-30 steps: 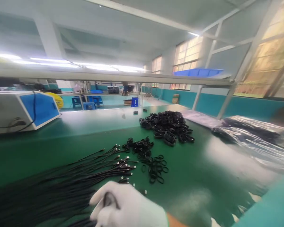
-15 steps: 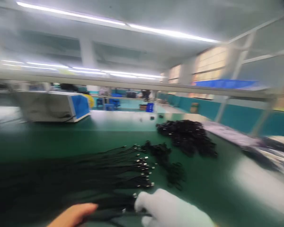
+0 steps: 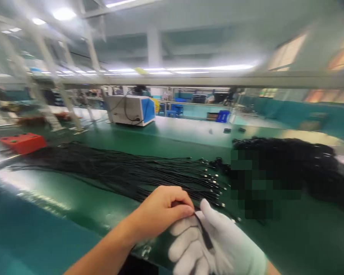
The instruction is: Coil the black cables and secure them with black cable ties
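Observation:
My bare left hand (image 3: 163, 208) pinches a thin black cable (image 3: 206, 237) between thumb and forefinger. Beside it, my right hand (image 3: 227, 235) wears a white glove and is turned palm up, fingers curled and thumb raised. The cable's thicker end lies across the gloved palm; its far end is out of sight. Just beyond both hands, a long bundle of black cables (image 3: 132, 168) is spread on the green table (image 3: 103, 208), its small light-coloured connector tips pointing right.
A heap of coiled black cables (image 3: 292, 160) sits to the right, partly blocked out by pixelation. At the left stands a red box with buttons (image 3: 24, 143). Farther back is a grey and blue machine (image 3: 130, 110). A pale rail (image 3: 189, 81) spans the view above the table.
The view has swung left, bringing the red box into sight. My hands have come together from the near cable ends, with one cable now lying in the gloved palm.

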Action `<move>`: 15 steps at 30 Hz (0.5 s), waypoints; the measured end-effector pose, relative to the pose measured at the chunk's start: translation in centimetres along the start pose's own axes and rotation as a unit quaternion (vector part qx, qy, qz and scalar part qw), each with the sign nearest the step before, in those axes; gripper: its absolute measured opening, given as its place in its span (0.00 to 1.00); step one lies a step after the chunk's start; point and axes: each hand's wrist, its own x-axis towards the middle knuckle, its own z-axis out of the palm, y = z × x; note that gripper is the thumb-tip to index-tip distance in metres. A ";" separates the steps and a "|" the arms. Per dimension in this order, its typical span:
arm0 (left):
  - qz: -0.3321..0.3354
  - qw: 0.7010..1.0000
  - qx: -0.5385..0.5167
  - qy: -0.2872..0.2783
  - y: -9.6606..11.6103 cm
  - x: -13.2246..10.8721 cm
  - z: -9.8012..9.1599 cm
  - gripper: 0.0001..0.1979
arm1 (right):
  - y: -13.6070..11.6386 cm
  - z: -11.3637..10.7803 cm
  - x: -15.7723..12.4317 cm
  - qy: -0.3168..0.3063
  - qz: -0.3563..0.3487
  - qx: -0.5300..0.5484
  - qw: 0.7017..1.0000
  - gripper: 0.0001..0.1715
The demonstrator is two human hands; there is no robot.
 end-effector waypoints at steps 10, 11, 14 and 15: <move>-0.011 0.999 0.018 -0.045 0.0 3.0 -0.3 0.08 | 0.6 -1.6 0.5 -0.130 0.054 0.164 0.976 0.37; -0.012 0.999 0.024 -0.039 0.1 3.2 -0.3 0.08 | 0.6 -1.7 0.5 -0.130 0.057 0.163 0.976 0.36; -0.012 1.000 0.017 -0.012 -0.5 3.6 0.4 0.08 | 0.3 -1.6 0.3 -0.124 0.057 0.174 0.975 0.30; -0.010 1.000 -0.004 0.000 -0.9 3.6 1.0 0.09 | 0.0 -1.5 0.1 -0.123 0.043 0.177 0.975 0.28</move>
